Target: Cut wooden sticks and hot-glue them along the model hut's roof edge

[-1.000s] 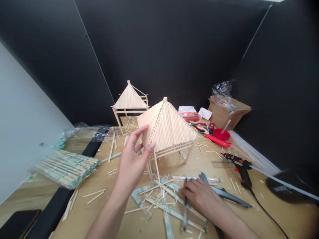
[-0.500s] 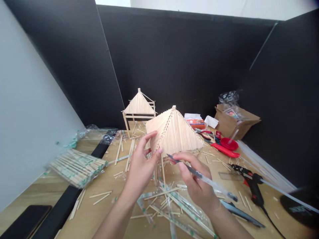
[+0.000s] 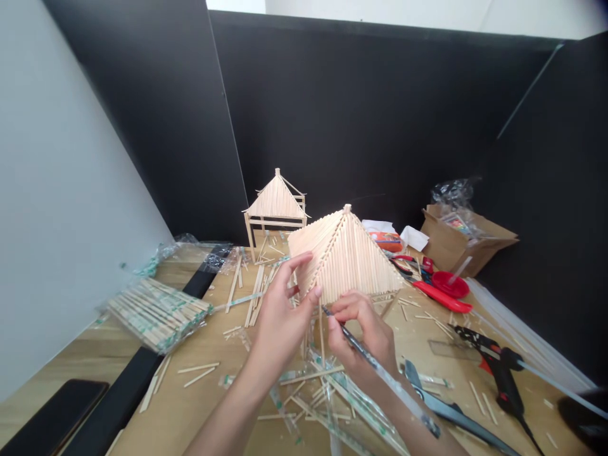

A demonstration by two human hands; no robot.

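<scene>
In front of me stands a model pavilion with a pitched roof [image 3: 358,259] of closely laid wooden sticks and thin stick posts. My left hand [image 3: 287,301] grips the roof's near corner, its thumb in front and its fingers along the left slope. A pen [image 3: 375,364] with a dark tip and a translucent barrel is pinched in my right hand [image 3: 363,329]. The pen's tip is just under that corner, beside the near post [image 3: 322,332]; whether it touches the post I cannot tell. A second, partly roofed stick pavilion [image 3: 276,197] stands behind, to the left.
Loose sticks and torn wrappers [image 3: 327,399] litter the near tabletop. Packed chopsticks [image 3: 159,313] and a phone [image 3: 61,415] lie left. On the right are a glue gun [image 3: 498,364], grey-handled cutters [image 3: 456,415], red-handled pliers [image 3: 441,296], a red dish [image 3: 451,285] and a cardboard box [image 3: 460,244].
The whole view has shifted, so things appear farther right. The pen's tip has come down and closer to the near post, and its back end has dropped. My left hand keeps its hold.
</scene>
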